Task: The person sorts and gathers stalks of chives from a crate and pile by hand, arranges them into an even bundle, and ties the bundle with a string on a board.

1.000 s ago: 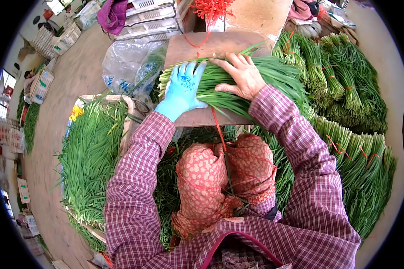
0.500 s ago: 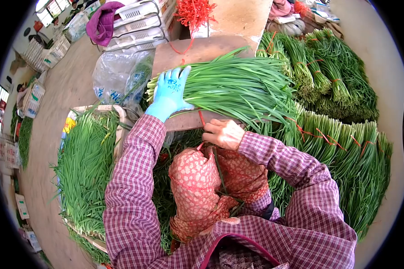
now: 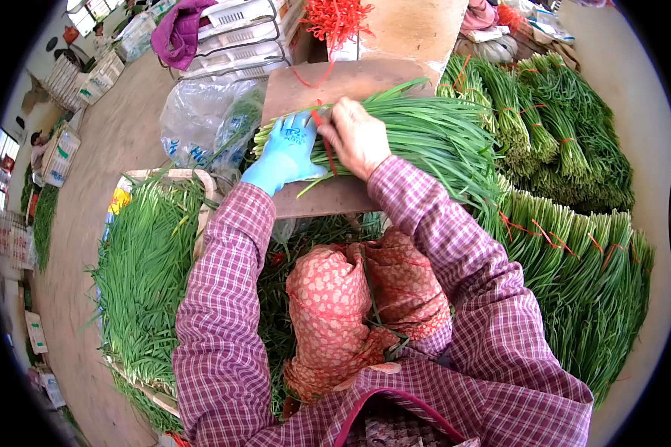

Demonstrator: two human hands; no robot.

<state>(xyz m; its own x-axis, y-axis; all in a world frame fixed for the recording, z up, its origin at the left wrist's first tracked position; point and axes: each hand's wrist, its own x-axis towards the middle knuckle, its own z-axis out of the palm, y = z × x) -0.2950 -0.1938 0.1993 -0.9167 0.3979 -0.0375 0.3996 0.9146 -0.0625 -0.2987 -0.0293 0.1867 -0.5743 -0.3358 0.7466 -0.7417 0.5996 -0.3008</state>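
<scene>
A bunch of garlic chives lies across the brown board, cut ends to the left and leaves fanning right. My left hand, in a blue glove, presses down on the bunch near its stem end, fingers laid over it. My bare right hand is above the chives beside the left one, thumb and fingers pinched on a red tie. That tie runs over the front of the bunch; its part beneath the stems is hidden.
Tied chive bundles are stacked at right. Loose chives fill a container on the left. Red ties hang at the back, near white crates and a clear plastic bag. Patterned red cloth covers my knees.
My right hand has risen from below the board's front edge to above the chives, bringing the red tie up over the bunch. My left hand stays on the stems.
</scene>
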